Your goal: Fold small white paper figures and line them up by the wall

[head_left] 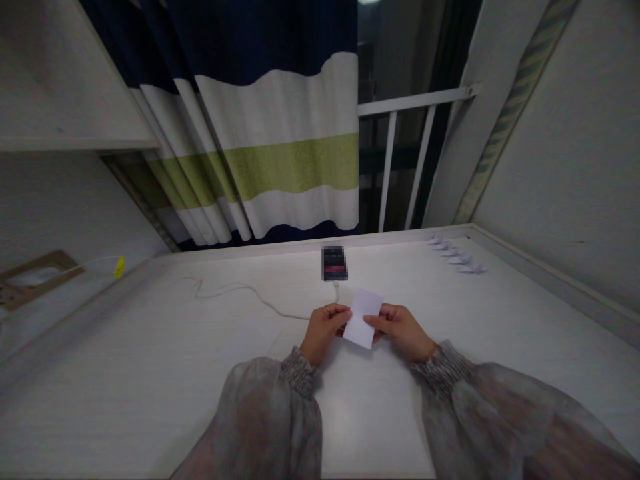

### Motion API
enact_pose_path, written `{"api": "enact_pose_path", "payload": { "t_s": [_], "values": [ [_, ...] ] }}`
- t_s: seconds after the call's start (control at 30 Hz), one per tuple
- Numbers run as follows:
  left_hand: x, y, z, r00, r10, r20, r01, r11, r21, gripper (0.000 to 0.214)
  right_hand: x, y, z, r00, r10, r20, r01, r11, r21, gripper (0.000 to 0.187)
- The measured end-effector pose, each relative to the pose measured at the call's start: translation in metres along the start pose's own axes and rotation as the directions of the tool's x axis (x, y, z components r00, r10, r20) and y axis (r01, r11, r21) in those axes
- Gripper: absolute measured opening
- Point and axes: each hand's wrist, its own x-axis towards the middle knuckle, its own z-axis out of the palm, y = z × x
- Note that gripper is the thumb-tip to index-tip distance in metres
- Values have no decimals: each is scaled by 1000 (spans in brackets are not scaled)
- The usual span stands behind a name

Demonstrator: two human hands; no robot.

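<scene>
In the head view, the left hand pinches a white piece of paper at its left edge, and the right hand grasps it from the right side with the thumb on top. The paper is between both hands, slightly tilted, above the white table. Beyond it lies a dark, blurred device with a pale cable running left, while small folded pieces stand in a row near the far right corner.
</scene>
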Motion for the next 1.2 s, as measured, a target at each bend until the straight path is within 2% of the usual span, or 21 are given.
{"api": "enact_pose_path", "payload": {
  "t_s": [0.3,0.4,0.57,0.7,0.9,1.0,1.1,1.2],
  "values": [
    [-3,2,3,999,-22,41,24,999,-42,28,-4,2,-1,992,-106,71,108,994,-23,36],
    [-3,2,2,998,-36,48,38,999,-37,28,-5,2,-1,985,-159,71,166,979,-115,35],
    [-3,2,0,986,-87,144,91,996,-20,38,-6,3,-3,961,-269,69,277,922,-270,33],
    [-5,6,2,978,-103,179,102,995,14,46,-6,3,-8,930,-360,72,357,841,-407,35],
    [-8,10,2,975,-59,213,62,998,-6,48,-5,3,-14,867,-467,170,464,638,-614,41],
    [-5,7,1,979,-50,197,46,999,26,41,-5,5,-15,856,-476,202,480,587,-652,44],
    [-2,3,0,993,-33,115,28,999,43,35,-7,3,-13,846,-470,250,503,551,-665,45],
    [1,-1,-1,998,38,50,-42,997,69,32,-10,-3,-11,855,-450,257,500,586,-638,53]
  ]
}}
